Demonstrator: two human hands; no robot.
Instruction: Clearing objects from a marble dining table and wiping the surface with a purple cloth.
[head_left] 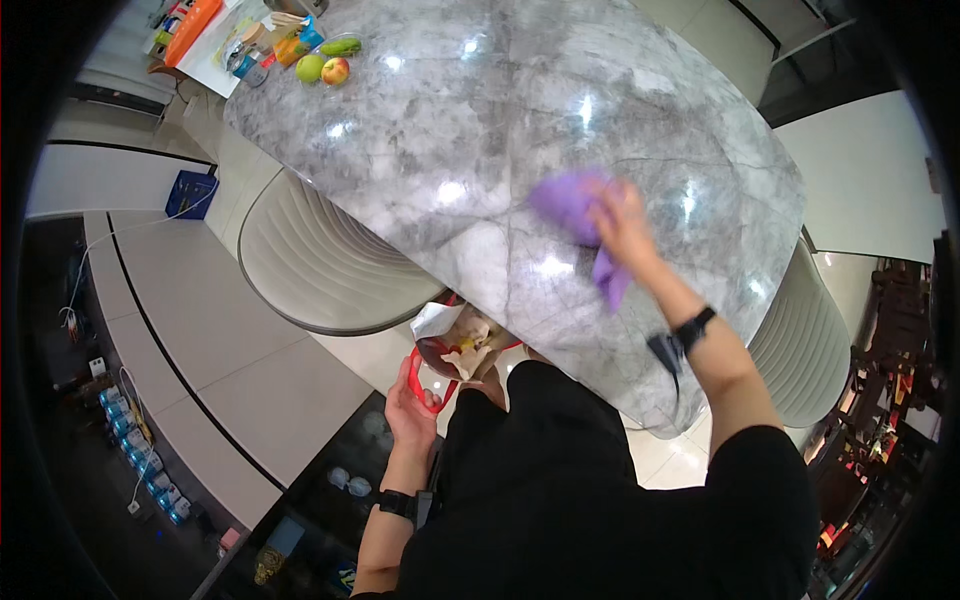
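Note:
My right hand [622, 222] presses a purple cloth [568, 203] onto the grey marble-patterned table [450, 130]; hand and cloth are blurred by motion, and one corner of the cloth trails toward me. Below the table's near left edge, my left hand [410, 408] has its fingers around the red rim [418, 385] of a small trash bin. Crumpled paper and other scraps [468, 340] fill the bin's opening. The bin's lower part is hidden. A black band sits on each of my wrists.
A grey ribbed chair [320, 260] stands against the table's left side, another chair [800, 340] at its right. A green apple [310, 68], a red-yellow apple [335, 71], a cucumber-like green vegetable [341, 47] and a can [246, 68] sit at the far left end.

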